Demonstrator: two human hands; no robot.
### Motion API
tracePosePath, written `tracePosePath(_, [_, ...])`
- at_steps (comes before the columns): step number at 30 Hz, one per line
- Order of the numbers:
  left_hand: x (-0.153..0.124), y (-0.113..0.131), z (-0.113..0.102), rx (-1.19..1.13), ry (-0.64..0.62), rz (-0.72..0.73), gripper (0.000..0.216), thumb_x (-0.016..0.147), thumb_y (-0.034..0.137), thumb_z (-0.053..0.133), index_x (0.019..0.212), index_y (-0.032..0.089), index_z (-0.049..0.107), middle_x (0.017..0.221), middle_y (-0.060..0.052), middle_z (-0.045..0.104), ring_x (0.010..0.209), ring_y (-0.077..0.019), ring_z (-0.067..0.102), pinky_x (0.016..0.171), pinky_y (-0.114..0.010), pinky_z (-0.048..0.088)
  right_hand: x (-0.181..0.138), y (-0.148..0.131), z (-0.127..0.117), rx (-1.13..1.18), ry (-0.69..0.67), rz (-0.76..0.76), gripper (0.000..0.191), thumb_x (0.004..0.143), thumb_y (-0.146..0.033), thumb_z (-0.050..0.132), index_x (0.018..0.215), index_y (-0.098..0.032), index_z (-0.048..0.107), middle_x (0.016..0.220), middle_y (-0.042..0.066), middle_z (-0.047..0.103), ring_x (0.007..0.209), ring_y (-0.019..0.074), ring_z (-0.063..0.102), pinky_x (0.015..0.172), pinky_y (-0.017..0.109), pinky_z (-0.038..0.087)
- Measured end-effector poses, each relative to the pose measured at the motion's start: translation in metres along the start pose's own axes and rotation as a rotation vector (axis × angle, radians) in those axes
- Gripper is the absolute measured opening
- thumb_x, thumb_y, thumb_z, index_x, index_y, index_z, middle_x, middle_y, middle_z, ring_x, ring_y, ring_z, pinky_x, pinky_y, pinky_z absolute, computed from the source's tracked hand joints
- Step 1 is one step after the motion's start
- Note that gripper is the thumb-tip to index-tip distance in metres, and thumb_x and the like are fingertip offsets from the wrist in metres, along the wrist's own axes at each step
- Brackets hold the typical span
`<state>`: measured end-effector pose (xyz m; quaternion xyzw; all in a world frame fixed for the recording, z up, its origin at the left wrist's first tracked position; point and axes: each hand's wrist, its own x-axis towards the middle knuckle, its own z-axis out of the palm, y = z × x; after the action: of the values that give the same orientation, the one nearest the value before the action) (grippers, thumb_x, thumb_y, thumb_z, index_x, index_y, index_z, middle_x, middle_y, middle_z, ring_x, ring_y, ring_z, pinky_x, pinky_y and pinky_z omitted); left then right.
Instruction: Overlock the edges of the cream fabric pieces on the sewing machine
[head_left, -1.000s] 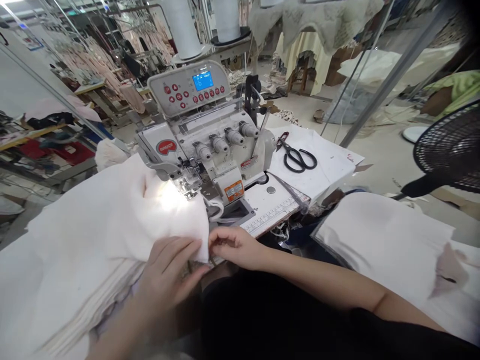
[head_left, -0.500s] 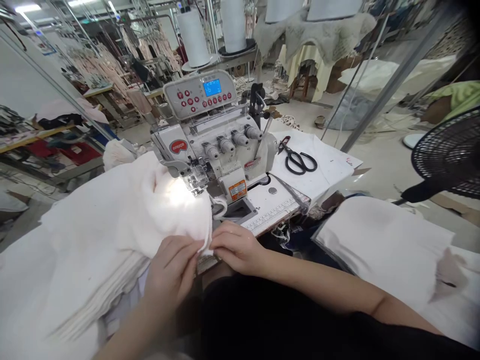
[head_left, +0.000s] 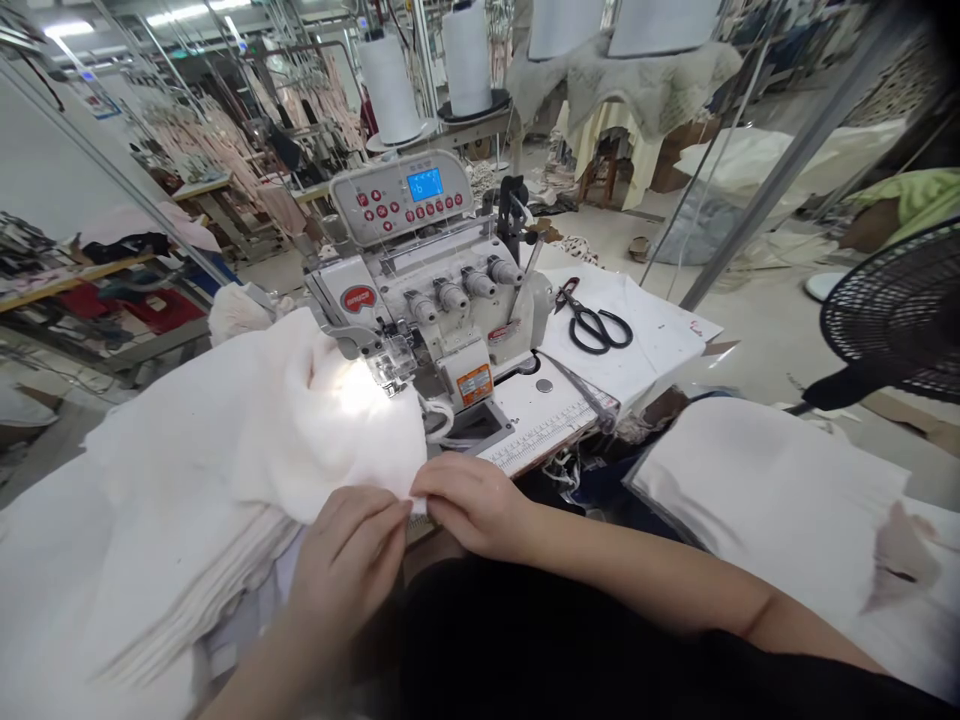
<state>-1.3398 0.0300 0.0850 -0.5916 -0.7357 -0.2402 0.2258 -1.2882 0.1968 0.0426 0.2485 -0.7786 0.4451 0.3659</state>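
Observation:
A white fabric piece (head_left: 300, 430) lies in front of the overlock sewing machine (head_left: 435, 290), lit by its lamp near the presser foot (head_left: 390, 370). My left hand (head_left: 349, 560) pinches the near corner of the fabric, fingers closed on its edge. My right hand (head_left: 469, 500) meets it from the right and pinches the same corner. Under the fabric sits a stack of white pieces (head_left: 150, 580).
Black scissors (head_left: 596, 322) lie on white paper right of the machine. A ruler strip (head_left: 540, 435) runs along the machine bed. More white cloth (head_left: 765, 480) lies at the right, a black fan (head_left: 900, 310) beyond it. Thread cones (head_left: 390, 80) stand behind.
The view has shifted slightly. Both hands have drawn closer together on the fabric's near corner, and the left hand's fingers have curled from flat to pinching.

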Motion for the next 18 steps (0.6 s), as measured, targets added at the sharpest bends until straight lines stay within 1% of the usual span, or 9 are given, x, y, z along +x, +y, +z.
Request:
tracePosePath(2, [0.001, -0.005, 0.002, 0.007, 0.014, 0.014, 0.026, 0.074, -0.003, 0.057, 0.095, 0.010, 0.051, 0.084, -0.008, 0.057, 0.080, -0.0171, 0.052, 0.071, -0.030, 0.044, 0.005, 0.001, -0.003, -0.065, -0.053, -0.029, 0.018, 0.089, -0.012, 0.038, 0.093, -0.013, 0.056, 0.087, 0.009, 0.061, 0.083, 0.0141, 0.054, 0.074, 0.025, 0.049])
tracePosePath(3, [0.002, -0.009, 0.002, 0.043, 0.009, 0.009, 0.027, 0.074, -0.002, 0.056, 0.098, 0.010, 0.050, 0.087, -0.010, 0.057, 0.083, -0.0194, 0.052, 0.074, -0.033, 0.044, 0.008, 0.001, -0.006, -0.086, -0.079, -0.043, 0.019, 0.089, -0.013, 0.038, 0.091, -0.014, 0.057, 0.086, 0.009, 0.061, 0.081, 0.0141, 0.054, 0.071, 0.025, 0.049])
tracePosePath(5, [0.004, -0.018, 0.001, 0.164, -0.039, -0.011, 0.035, 0.075, 0.002, 0.052, 0.109, 0.007, 0.047, 0.101, -0.016, 0.056, 0.095, -0.0260, 0.050, 0.082, -0.041, 0.042, 0.013, -0.001, -0.012, -0.101, -0.121, -0.056, 0.017, 0.088, -0.013, 0.040, 0.086, -0.014, 0.056, 0.083, 0.008, 0.060, 0.077, 0.0143, 0.053, 0.068, 0.025, 0.048])
tracePosePath(7, [0.005, -0.026, -0.002, 0.290, -0.099, -0.017, 0.043, 0.075, 0.003, 0.048, 0.118, 0.007, 0.046, 0.114, -0.017, 0.054, 0.106, -0.0306, 0.047, 0.087, -0.045, 0.039, 0.017, -0.004, -0.018, -0.085, -0.147, -0.047, 0.013, 0.085, -0.011, 0.042, 0.085, -0.013, 0.055, 0.083, 0.008, 0.059, 0.077, 0.0145, 0.052, 0.068, 0.025, 0.047])
tracePosePath(10, [0.005, -0.029, -0.005, 0.394, -0.156, 0.013, 0.049, 0.073, 0.000, 0.041, 0.120, 0.009, 0.048, 0.119, -0.014, 0.056, 0.109, -0.0300, 0.048, 0.082, -0.042, 0.038, 0.016, -0.004, -0.025, -0.040, -0.159, -0.044, 0.012, 0.083, -0.007, 0.042, 0.087, -0.013, 0.052, 0.085, 0.009, 0.059, 0.078, 0.0147, 0.052, 0.070, 0.025, 0.047])
tracePosePath(13, [0.005, -0.026, -0.004, 0.469, -0.186, -0.010, 0.056, 0.069, -0.004, 0.037, 0.123, 0.009, 0.047, 0.122, -0.012, 0.056, 0.110, -0.0276, 0.050, 0.079, -0.040, 0.037, 0.013, 0.004, -0.028, -0.003, -0.154, -0.006, 0.011, 0.084, -0.007, 0.042, 0.087, -0.013, 0.051, 0.085, 0.009, 0.058, 0.080, 0.0149, 0.052, 0.072, 0.026, 0.047])
tracePosePath(18, [0.016, -0.030, 0.002, 0.576, -0.206, -0.036, 0.054, 0.070, -0.004, 0.038, 0.121, 0.008, 0.050, 0.122, -0.012, 0.056, 0.109, -0.0272, 0.051, 0.077, -0.039, 0.037, 0.020, 0.024, -0.027, 0.036, -0.127, 0.022, 0.009, 0.086, -0.010, 0.043, 0.087, -0.015, 0.049, 0.086, 0.009, 0.057, 0.082, 0.0150, 0.052, 0.074, 0.027, 0.048])
